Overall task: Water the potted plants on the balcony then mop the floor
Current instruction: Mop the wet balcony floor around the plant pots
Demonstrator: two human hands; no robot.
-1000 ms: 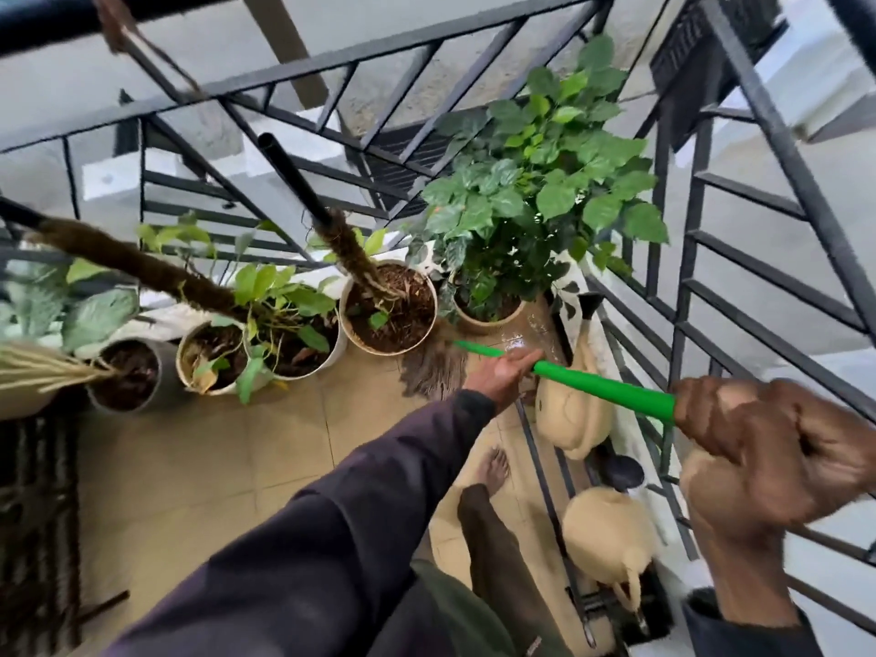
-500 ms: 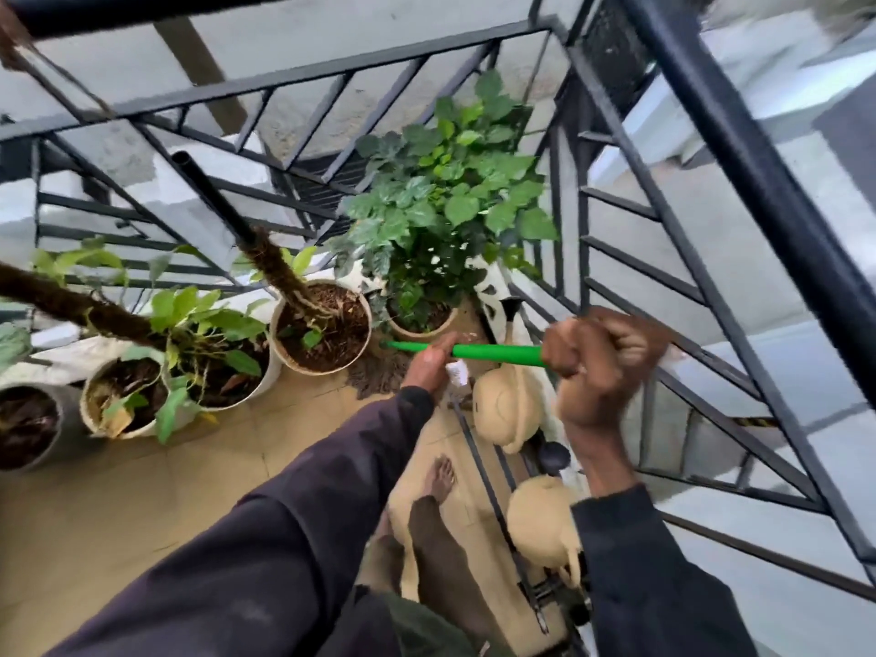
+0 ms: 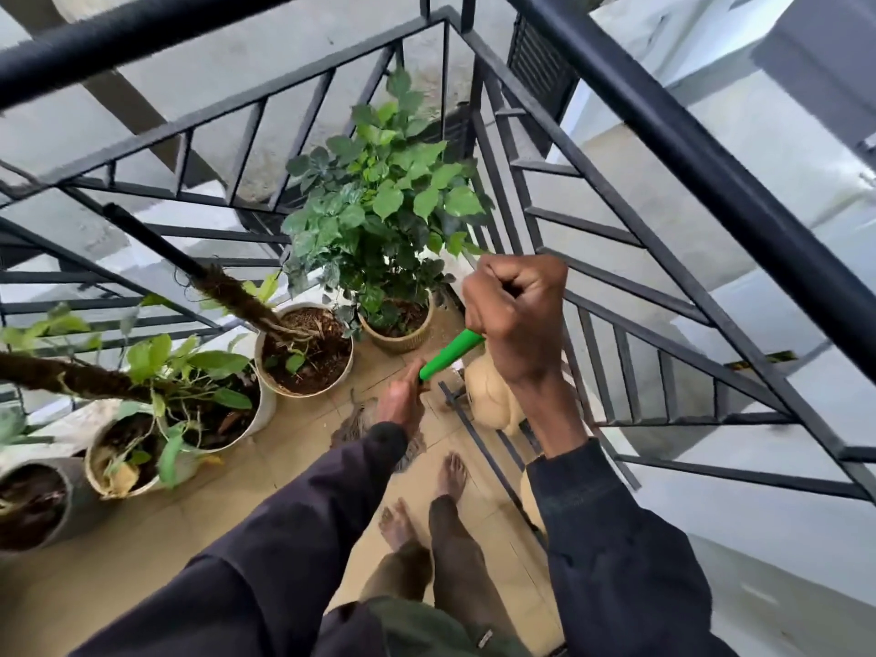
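Watering looks done and mopping under way: the floor [image 3: 142,538] shows wet only near the far pots, so most tiles seem left to do. Five potted plants [image 3: 303,353] with dark soil stand beyond and to the left of the left hand [image 3: 403,400], and two beige watering cans [image 3: 490,395] sit idle below the right hand [image 3: 514,315]. The one mop head [image 3: 355,429] lies on the floor just beside the left hand, which curls round the lower shaft, while the right hand is fisted tight round the top of the green handle [image 3: 450,355].

No legible text anywhere.
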